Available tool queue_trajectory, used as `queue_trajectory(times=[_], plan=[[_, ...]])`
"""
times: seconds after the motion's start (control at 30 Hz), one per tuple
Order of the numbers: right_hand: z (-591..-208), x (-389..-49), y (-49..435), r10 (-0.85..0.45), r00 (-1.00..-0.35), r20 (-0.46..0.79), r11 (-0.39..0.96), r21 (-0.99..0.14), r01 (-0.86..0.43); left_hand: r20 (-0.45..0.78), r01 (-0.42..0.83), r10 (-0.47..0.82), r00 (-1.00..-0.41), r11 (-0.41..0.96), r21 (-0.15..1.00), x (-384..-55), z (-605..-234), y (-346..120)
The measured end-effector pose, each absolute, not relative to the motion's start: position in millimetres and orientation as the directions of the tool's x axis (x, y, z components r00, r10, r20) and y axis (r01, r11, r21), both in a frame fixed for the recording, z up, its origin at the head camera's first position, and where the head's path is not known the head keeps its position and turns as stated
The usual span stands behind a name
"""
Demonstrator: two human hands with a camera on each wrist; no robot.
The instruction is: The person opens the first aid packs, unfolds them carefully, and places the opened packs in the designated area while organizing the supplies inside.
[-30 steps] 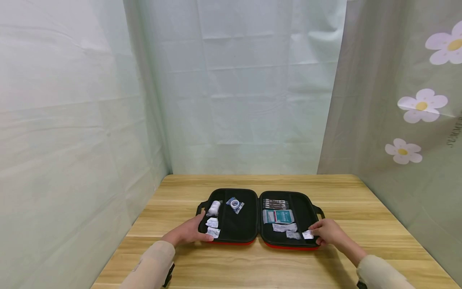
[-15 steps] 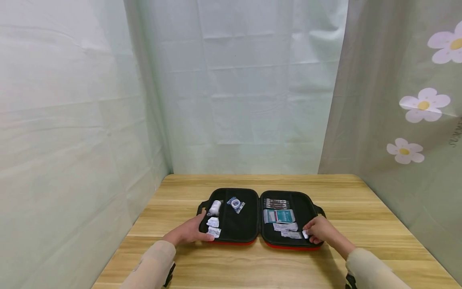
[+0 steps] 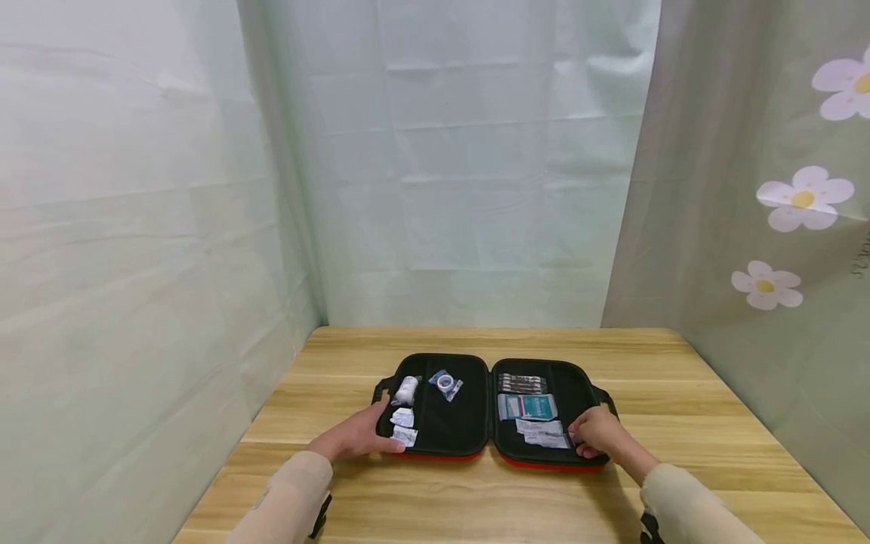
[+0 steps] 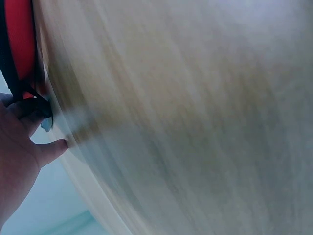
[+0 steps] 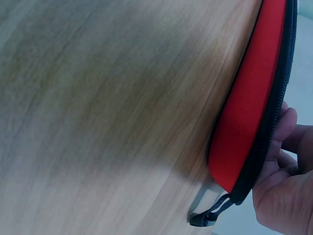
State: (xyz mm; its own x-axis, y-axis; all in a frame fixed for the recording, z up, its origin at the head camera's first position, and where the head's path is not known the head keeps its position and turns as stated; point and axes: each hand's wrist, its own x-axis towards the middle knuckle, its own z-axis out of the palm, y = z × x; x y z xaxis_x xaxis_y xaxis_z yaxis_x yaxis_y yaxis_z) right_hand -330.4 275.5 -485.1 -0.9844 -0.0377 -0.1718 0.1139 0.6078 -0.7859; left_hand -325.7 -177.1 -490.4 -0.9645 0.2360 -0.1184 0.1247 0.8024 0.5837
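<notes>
An open black-lined first-aid case (image 3: 454,431) with a red shell lies flat on the table, both halves face up. My left hand (image 3: 356,434) holds its left front corner, thumb along the front rim and fingers by the left handle. My right hand (image 3: 598,432) is over the right half's front corner, thumb and fingertips pinching a small white packet that they almost wholly hide. Just left of those fingertips lie white packets (image 3: 540,428), below a teal-and-white packet (image 3: 527,407) and a row of wrapped swabs (image 3: 522,384). In the right wrist view, the curled fingers (image 5: 286,122) are at the zipped rim.
In the left half sit a wrapped bandage roll (image 3: 406,390), a tape roll (image 3: 445,384) in clear wrap and two small white packets (image 3: 404,427). A black handle (image 3: 604,399) sticks out at the right. Pale curtains (image 3: 462,166) surround the wooden table (image 3: 435,499).
My right hand has moved left, taking the small white packet toward the other white packets; the lower of these now lies closer beneath the upper. My left hand has stayed at the case's corner.
</notes>
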Motion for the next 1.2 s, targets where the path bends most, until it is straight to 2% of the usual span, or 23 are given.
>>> queue_trajectory(times=[0.37,0.77,1.2], plan=[[-485.1,-327.7,271.6,-0.055,-0.985,-0.164,0.572,-0.814,0.104,-0.124,0.118,0.232,-0.965,0.803,0.584,-325.7,-490.1,-176.7],[-480.7,-328.3,268.1,-0.043,-0.967,-0.253,0.524,-0.829,0.193,-0.136,0.101,0.221,-0.966,0.805,0.585,-325.0,-490.3,-176.2],[-471.1,-327.4,276.2,-0.038,-0.987,-0.154,0.603,-0.791,0.100,-0.121,0.116,0.232,-0.965,0.794,0.597,-325.8,-491.2,-176.6]])
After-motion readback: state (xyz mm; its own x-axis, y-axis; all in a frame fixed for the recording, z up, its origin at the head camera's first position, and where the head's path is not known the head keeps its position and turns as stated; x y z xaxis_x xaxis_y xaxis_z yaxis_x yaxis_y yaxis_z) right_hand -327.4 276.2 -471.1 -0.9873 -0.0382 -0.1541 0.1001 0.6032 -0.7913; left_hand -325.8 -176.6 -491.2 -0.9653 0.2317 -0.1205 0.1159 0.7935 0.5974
